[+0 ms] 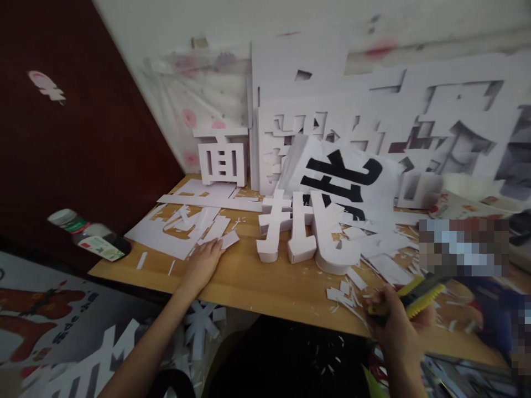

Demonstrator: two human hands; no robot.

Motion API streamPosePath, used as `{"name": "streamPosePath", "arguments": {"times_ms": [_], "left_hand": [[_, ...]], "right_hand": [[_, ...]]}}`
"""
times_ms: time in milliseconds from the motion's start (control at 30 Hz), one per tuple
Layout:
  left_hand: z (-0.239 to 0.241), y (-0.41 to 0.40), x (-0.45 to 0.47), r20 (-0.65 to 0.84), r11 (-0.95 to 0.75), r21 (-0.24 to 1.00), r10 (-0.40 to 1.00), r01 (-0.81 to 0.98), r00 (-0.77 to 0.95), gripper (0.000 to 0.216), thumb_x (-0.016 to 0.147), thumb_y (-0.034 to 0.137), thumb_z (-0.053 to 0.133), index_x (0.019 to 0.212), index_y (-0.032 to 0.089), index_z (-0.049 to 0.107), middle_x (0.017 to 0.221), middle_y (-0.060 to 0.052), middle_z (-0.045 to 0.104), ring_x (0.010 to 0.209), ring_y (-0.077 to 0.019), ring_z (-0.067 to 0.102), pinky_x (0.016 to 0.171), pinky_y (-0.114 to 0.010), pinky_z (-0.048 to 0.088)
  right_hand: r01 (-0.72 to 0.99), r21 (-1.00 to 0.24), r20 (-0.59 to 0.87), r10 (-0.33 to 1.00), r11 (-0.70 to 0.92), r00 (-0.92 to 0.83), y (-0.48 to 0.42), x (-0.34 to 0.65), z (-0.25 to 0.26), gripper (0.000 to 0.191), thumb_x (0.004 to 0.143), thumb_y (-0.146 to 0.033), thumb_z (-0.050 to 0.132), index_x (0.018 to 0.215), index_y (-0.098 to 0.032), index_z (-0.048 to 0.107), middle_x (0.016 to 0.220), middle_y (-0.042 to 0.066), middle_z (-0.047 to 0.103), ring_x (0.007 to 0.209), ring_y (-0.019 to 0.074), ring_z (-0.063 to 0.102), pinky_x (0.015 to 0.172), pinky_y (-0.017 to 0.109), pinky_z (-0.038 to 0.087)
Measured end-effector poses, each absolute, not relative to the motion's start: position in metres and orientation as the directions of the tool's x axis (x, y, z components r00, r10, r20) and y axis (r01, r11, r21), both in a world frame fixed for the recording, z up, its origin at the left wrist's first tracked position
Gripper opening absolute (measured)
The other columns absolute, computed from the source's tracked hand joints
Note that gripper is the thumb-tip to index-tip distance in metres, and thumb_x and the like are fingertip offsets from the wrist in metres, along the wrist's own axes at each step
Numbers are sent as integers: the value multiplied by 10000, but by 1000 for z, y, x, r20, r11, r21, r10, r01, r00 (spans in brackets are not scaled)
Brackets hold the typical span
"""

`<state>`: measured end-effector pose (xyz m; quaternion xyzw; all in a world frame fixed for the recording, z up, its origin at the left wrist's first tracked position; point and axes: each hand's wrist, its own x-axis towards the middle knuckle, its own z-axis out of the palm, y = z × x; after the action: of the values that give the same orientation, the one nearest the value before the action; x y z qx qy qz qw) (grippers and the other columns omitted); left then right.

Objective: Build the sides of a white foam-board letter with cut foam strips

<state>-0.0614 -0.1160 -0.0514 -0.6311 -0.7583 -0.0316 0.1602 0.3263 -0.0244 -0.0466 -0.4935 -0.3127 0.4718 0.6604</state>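
Note:
My left hand (pixel 206 258) rests low over the left part of the table, its fingers closed at the edge of a small white foam board scrap (pixel 230 239). Other cut pieces lie just beyond it. In my right hand (pixel 400 326) is a yellow and black utility knife (pixel 415 296), held above the table's front right edge. Between my hands stands a thick white foam character (pixel 301 235) made of several strokes. Behind it leans a paper sheet (pixel 340 171) printed with a black character.
The wooden table (pixel 249 287) carries white offcuts (pixel 348 290), thickest at the right. A bottle (pixel 89 235) with a dark filling stands at the left edge. Another foam character (pixel 222 157) and cut-out boards (pixel 290 83) lean at the back. More foam pieces (pixel 201 326) lie below.

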Motion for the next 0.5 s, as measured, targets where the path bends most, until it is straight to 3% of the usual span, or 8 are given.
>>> {"name": "streamPosePath", "arguments": {"times_ms": [200, 367, 433, 500], "left_hand": [[-41, -161, -77, 320, 262, -147, 925, 954, -205, 380, 970, 231, 298, 1036, 165, 666, 812, -139, 747, 692, -294, 714, 626, -374, 536], [-30, -156, -34, 517, -39, -79, 853, 996, 74, 323, 995, 224, 350, 960, 191, 669, 833, -94, 758, 710, -230, 723, 628, -300, 540], [-26, -145, -9, 485, -132, -52, 863, 990, 140, 302, 990, 171, 356, 1003, 193, 657, 853, -75, 758, 724, -210, 721, 628, -283, 538], [-24, -134, 10, 406, -186, -52, 894, 981, 191, 290, 979, 135, 367, 1023, 192, 648, 855, -64, 752, 727, -203, 715, 625, -278, 537]], "right_hand": [[-338, -938, -35, 948, 79, 317, -22, 328, -49, 381, 641, -428, 837, 801, -217, 563, 550, -85, 589, 464, 106, 528, 436, 213, 477], [-213, -972, 42, 967, 98, 251, -44, 316, -34, 352, 775, -512, 724, 796, -215, 537, 574, -68, 570, 436, 95, 516, 394, 191, 430], [-74, -993, 85, 984, 97, 154, -69, 304, -24, 312, 848, -517, 648, 932, -234, 547, 600, -57, 595, 405, 107, 516, 361, 194, 414], [96, -984, 148, 988, 151, -38, -98, 288, -16, 410, 895, -451, 605, 1242, -263, 495, 696, -30, 657, 412, 130, 550, 360, 214, 443]]}}
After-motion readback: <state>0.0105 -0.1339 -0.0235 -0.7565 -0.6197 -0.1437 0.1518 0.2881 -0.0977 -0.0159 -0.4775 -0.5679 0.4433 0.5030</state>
